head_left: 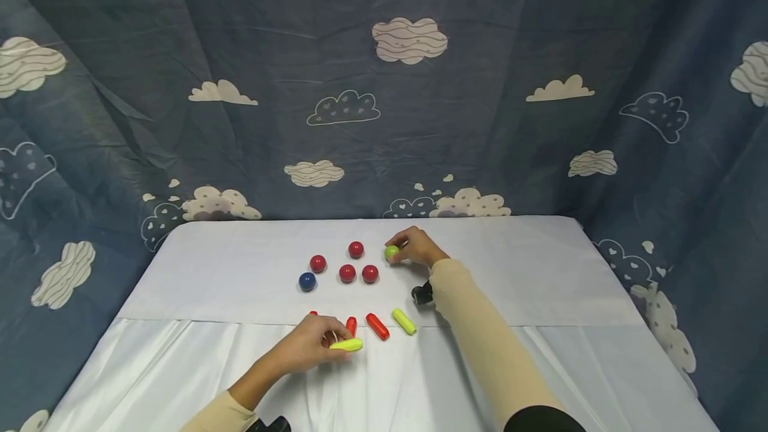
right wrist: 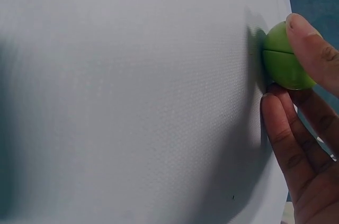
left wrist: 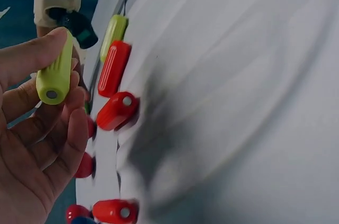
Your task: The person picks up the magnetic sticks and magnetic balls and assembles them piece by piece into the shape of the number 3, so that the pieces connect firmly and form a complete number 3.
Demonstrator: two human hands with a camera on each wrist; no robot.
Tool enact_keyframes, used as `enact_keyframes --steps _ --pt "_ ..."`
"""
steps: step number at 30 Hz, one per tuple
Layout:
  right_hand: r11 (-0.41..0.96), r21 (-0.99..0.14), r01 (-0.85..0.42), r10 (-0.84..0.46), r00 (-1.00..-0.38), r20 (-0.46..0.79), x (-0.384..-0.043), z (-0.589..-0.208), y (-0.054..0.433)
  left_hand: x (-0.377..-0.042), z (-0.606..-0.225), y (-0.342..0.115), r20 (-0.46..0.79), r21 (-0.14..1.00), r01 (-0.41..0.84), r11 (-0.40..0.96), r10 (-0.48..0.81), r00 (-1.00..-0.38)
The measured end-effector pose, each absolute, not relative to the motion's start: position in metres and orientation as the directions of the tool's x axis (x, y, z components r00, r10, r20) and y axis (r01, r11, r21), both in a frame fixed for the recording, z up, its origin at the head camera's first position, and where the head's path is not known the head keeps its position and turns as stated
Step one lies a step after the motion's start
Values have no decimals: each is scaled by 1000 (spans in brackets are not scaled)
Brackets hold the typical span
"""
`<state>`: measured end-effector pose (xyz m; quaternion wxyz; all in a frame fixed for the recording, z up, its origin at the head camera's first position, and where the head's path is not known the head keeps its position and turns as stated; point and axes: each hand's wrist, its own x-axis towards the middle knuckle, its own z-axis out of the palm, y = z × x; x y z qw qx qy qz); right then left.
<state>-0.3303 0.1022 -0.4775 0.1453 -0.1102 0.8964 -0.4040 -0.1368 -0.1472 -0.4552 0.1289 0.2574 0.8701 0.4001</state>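
My left hand (head_left: 312, 344) pinches a yellow-green magnetic rod (head_left: 348, 345) between thumb and fingers, above the near part of the table. In the left wrist view a grey metal disc shows in the end of this rod (left wrist: 54, 78). Farther back, my right hand (head_left: 418, 247) holds a green ball (head_left: 391, 253) with thumb and fingertips, at the tabletop. A seam runs round the ball (right wrist: 283, 60) in the right wrist view. Just beyond the left hand lie red rods (head_left: 378, 327) and a second yellow-green rod (head_left: 405, 321). One red rod (head_left: 313, 313) is mostly hidden behind that hand.
Several red balls (head_left: 347, 273) sit on the white-covered table (head_left: 510, 272) left of the right hand. A blue ball (head_left: 307, 281) stands at their left. Behind the table hangs a dark blue curtain (head_left: 270, 39) with clouds.
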Motion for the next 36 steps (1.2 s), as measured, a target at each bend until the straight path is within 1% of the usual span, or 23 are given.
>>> enact_keyframes --steps 5,12,16,21,29,36 --pt "649 -759 -58 -302 -935 -186 -331 -476 100 -130 -462 -135 -70 792 303 530 573 -817" --pt "655 -755 -47 -286 -939 -189 -331 -476 100 -126 -474 -118 -126 800 284 528 611 -782" --pt "652 -757 -36 -277 -941 -194 -331 -477 101 -125 -481 -113 -143 814 263 517 619 -772" --pt "654 -755 -33 -273 -942 -195 -330 -478 101 -124 -486 -109 -131 828 258 497 620 -774" --pt "658 -752 -46 -278 -943 -186 -328 -478 101 -121 -488 -108 -137 841 224 492 595 -792" --pt "650 -758 -43 -281 -941 -187 -328 -479 101 -122 -491 -109 -141 847 218 485 600 -787"
